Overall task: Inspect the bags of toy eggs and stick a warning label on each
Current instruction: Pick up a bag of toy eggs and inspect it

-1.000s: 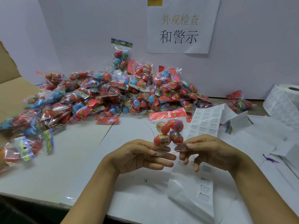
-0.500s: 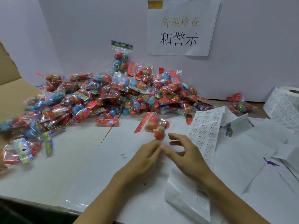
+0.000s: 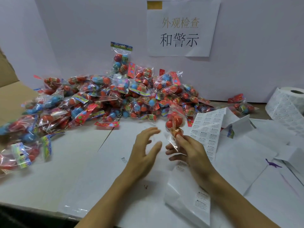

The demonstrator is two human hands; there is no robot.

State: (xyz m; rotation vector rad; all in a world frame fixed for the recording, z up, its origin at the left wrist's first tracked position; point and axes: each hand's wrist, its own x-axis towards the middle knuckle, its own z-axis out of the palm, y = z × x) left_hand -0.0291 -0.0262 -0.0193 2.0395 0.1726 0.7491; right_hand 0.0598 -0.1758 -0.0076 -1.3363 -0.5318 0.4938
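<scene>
My right hand pinches the lower end of a clear bag of red toy eggs and holds it upright above the table. Just left of the bag my left hand hovers with fingers spread and holds nothing. A sheet of warning labels lies right of the bag. A strip of backing paper with two labels left on it lies under my right forearm. Behind the hands a big pile of bagged eggs lies against the back wall.
A roll of labels stands at the far right. An open cardboard box sits at the left. More bags lie at the left front. White paper sheets cover the right side. A printed sign hangs on the wall.
The bag has turned from flat in both hands to upright. My left hand has let go and opened; my right hand alone holds the bag, shifted slightly right.
</scene>
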